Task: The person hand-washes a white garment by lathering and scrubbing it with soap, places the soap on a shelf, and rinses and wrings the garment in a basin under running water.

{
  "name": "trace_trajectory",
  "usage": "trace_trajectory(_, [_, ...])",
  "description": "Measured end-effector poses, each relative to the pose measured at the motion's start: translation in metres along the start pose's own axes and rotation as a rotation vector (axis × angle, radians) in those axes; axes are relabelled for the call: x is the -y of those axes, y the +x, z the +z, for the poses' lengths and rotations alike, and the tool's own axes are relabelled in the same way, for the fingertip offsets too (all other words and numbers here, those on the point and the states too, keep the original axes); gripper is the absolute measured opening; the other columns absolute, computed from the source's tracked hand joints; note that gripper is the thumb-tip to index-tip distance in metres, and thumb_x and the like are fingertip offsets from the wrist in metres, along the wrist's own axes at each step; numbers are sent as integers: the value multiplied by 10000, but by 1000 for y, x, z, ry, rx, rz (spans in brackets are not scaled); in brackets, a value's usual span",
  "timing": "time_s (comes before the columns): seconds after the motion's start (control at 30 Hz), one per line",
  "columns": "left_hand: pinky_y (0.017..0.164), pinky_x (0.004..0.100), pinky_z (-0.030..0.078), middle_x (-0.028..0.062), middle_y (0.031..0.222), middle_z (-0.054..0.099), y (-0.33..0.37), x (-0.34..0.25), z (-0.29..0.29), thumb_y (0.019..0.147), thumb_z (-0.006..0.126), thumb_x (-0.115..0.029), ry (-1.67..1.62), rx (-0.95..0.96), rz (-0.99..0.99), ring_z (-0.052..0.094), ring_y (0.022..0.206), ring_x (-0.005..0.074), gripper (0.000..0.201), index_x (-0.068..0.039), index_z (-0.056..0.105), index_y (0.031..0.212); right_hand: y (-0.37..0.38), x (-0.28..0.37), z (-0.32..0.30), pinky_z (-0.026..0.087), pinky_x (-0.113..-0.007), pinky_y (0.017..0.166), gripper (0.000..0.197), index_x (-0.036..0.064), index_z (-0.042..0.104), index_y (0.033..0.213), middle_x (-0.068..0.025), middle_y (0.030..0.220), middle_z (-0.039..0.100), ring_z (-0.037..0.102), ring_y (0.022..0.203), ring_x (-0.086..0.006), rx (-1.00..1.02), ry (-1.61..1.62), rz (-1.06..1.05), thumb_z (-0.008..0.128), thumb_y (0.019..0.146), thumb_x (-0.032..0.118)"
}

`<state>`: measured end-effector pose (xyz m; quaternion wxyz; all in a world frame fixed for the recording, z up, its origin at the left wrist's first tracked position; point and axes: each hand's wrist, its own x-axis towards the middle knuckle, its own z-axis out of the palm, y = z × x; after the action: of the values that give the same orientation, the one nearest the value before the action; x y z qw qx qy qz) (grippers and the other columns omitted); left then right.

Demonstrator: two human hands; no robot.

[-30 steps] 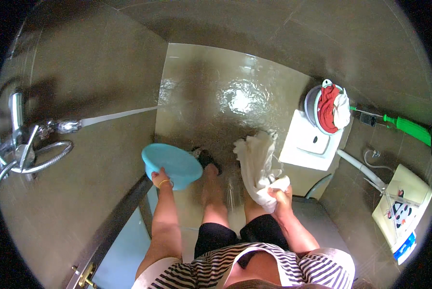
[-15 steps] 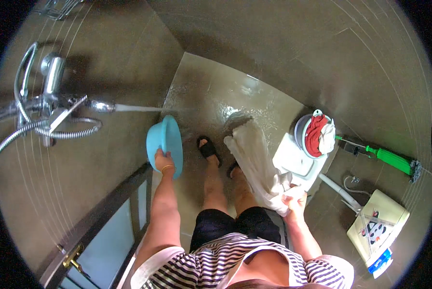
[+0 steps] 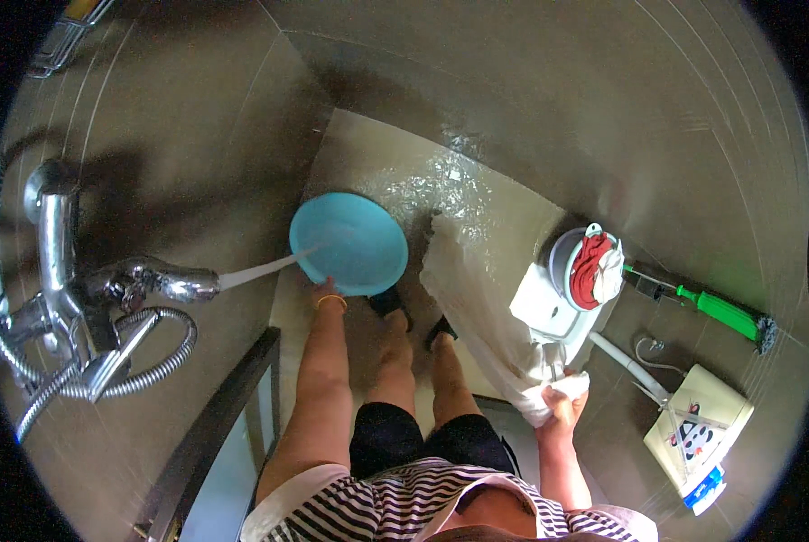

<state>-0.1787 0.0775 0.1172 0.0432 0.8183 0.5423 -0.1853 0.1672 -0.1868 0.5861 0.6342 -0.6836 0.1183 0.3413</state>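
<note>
A light-blue plastic basin faces up under the running stream, and my left hand grips its near rim. Water pours from the chrome faucet on the left wall into the basin. In my right hand a whitish wet cloth is bunched up; its long length hangs down toward the floor. The fingers of the left hand are partly hidden by the basin's rim.
At the right, a bucket holding red and white cloths rests on a white toilet. A green-handled brush and a cream box with a panda picture are by the right wall. The tiled floor is wet. A door frame stands lower left.
The basin has turned from tilted on edge to facing up, and moved right under the water stream. My right hand still holds the cloth, slightly lower and farther right.
</note>
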Motion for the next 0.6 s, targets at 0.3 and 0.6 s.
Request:
trace_trajectory(0.3, [625, 317, 475, 129, 1057, 504, 3, -170, -57, 823, 544, -328, -1489, 713, -1455, 528, 898, 185, 550, -96, 350, 1282, -8, 15, 13, 448, -279, 629, 390, -22, 490, 899, -77, 794, 537, 534, 691, -165, -125, -119, -87, 587, 539, 93])
trace_trajectory(0.6, [672, 377, 499, 183, 1125, 469, -91, -91, -156, 800, 569, -260, -702, 645, -1129, 571, 876, 278, 334, -100, 504, 1086, -7, 19, 17, 458, -302, 667, 393, 23, 466, 933, -64, 818, 518, 533, 740, -181, -86, -171, -5, 557, 553, 64])
